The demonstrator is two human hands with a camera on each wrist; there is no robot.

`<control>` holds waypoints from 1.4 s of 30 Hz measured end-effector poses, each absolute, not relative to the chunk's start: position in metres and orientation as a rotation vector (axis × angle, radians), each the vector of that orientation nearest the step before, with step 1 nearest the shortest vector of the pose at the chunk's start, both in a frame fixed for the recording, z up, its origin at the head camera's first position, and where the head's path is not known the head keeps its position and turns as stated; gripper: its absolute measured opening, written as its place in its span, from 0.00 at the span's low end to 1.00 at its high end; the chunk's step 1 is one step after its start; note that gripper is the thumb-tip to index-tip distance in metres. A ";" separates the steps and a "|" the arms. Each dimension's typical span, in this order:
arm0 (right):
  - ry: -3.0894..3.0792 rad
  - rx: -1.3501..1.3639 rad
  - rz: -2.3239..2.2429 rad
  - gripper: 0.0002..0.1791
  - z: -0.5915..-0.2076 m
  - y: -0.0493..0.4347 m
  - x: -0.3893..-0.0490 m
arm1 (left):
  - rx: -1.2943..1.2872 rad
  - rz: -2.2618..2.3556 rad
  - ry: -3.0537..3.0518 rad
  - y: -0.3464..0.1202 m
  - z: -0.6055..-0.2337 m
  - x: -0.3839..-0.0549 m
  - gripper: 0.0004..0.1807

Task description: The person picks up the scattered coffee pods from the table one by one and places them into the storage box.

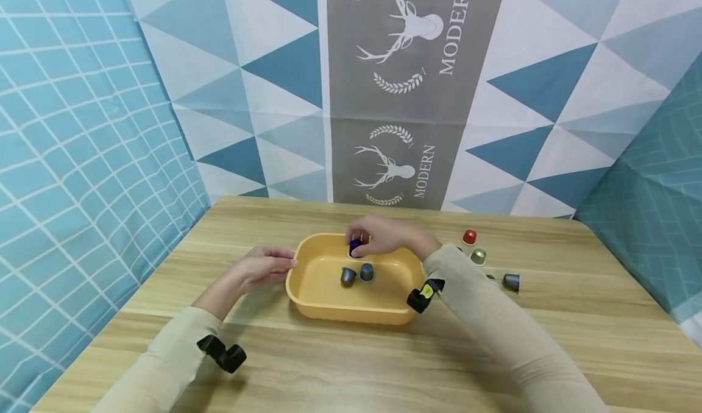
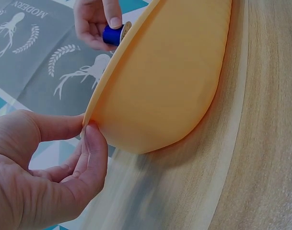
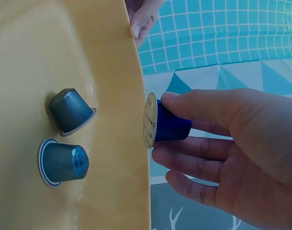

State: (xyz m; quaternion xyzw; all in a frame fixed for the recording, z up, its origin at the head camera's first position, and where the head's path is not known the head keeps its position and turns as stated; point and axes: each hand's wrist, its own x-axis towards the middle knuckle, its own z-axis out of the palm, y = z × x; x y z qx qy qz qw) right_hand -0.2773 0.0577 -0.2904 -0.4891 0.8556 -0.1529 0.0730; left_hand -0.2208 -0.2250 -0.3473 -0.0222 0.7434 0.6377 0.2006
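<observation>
With our right hand (image 1: 381,233) we are holding a deep-blue capsule (image 3: 173,123) between thumb and fingers, near the yellow tray (image 1: 378,300), its pale lid (image 3: 150,120) showing lettering; our left hand (image 1: 263,267) is pinching the tray's rim.

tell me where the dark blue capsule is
In the head view, the dark blue capsule is held in the right hand, near the far rim of the yellow tray, beyond two capsules inside.

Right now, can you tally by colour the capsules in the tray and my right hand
Dark grey-blue capsules, in the tray: 2
Deep blue capsule, in your right hand: 1
Total: 3
</observation>
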 end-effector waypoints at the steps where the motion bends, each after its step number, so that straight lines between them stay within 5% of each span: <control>1: 2.567 -1.469 -0.453 0.11 -0.291 0.056 -0.278 | -0.060 1.782 2.078 -0.225 -0.347 -0.221 0.26; 42: 2.434 -1.285 -0.266 0.07 -0.315 0.026 -0.281 | -0.041 1.800 2.075 -0.224 -0.346 -0.219 0.24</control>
